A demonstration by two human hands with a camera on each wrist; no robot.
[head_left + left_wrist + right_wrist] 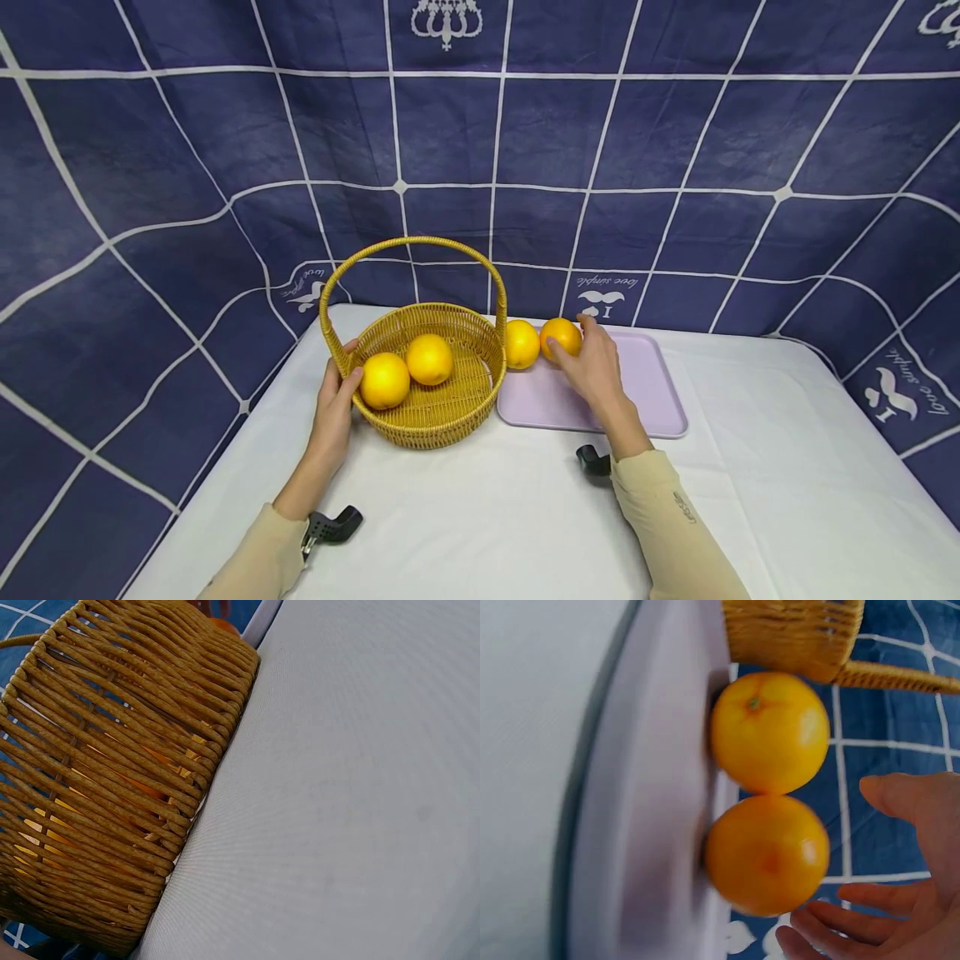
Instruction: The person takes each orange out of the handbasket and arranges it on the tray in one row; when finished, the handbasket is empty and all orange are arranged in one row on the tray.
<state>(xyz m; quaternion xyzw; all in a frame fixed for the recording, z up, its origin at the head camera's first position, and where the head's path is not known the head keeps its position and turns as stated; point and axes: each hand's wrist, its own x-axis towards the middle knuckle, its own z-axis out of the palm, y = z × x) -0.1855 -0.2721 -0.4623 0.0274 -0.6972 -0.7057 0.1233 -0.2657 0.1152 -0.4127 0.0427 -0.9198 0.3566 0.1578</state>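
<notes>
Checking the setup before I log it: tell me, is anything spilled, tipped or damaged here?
Nothing stands out. The basket sits upright with two oranges inside, two more oranges sit on the lilac tray, and the white tablecloth shows no spill.

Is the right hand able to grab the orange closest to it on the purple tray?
Probably yes. The right hand is open right beside that orange, fingers spread around it, and nothing lies between them on the tray.
</notes>
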